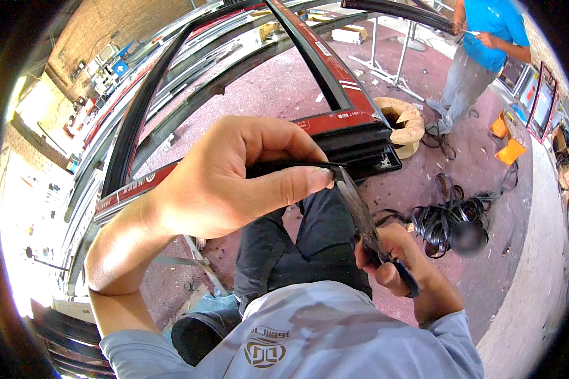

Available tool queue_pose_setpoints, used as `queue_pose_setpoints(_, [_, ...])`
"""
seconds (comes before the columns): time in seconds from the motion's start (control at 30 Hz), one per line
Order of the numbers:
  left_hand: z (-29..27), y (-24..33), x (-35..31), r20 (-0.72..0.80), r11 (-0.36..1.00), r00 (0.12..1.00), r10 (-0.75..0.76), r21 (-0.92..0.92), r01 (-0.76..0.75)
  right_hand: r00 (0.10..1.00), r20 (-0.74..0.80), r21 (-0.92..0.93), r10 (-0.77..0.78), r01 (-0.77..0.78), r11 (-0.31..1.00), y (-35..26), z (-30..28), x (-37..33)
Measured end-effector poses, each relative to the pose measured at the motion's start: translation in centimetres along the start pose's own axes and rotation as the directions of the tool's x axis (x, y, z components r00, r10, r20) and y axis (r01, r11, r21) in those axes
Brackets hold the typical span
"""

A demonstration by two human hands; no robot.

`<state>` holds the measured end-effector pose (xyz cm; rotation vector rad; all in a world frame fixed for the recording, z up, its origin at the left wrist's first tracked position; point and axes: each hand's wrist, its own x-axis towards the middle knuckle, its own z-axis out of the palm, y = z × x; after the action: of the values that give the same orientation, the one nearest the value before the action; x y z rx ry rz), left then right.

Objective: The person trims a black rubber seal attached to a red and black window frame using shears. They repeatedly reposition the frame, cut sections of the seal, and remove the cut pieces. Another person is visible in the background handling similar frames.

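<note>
My left hand (234, 180) is closed in a pinch, thumb against forefinger, on a thin black rubber strip (278, 167). Most of that strip is hidden by the fingers. Scissors (359, 211) are gripped in my right hand (403, 256), and their blades point up and away from me. The blade tips meet the strip's end beside my left thumb; whether they touch it I cannot tell. Just beyond my hands lies the corner of a black frame (367, 151) with red protective film on its faces.
Tangled black strip (446, 215) lies on the reddish floor at right. A roll of tan tape or wrap (406, 126) sits by the frame corner. Orange pieces (511, 148) lie farther right. A person in blue (493, 38) stands at the far right. More long profiles (171, 60) extend behind.
</note>
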<state>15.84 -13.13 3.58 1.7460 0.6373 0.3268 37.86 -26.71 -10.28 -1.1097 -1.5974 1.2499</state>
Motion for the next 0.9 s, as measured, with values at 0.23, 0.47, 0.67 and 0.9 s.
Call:
queue_pose_setpoints(0.23, [-0.3,-0.1,0.1,0.02,0.999,0.999,-0.04,0.008,0.04,1.0,-0.009,0.001,0.002,-0.002,1.0,0.2,0.1,0.0])
queue_pose_setpoints(0.47, [-0.5,0.4,0.0,0.034,0.999,0.998,-0.05,-0.001,0.05,0.999,-0.023,0.007,-0.044,0.044,0.999,0.2,0.3,0.2])
queue_pose_setpoints(0.67, [-0.6,0.1,0.1,0.031,0.999,0.999,-0.036,0.009,0.036,0.999,0.033,0.046,-0.019,0.017,0.999,0.0,0.0,0.1])
queue_pose_setpoints(0.9, [-0.5,0.3,0.2,0.013,0.999,1.0,-0.025,0.023,0.025,0.999,0.047,0.063,0.022,-0.025,0.998,0.1,-0.3,0.0])
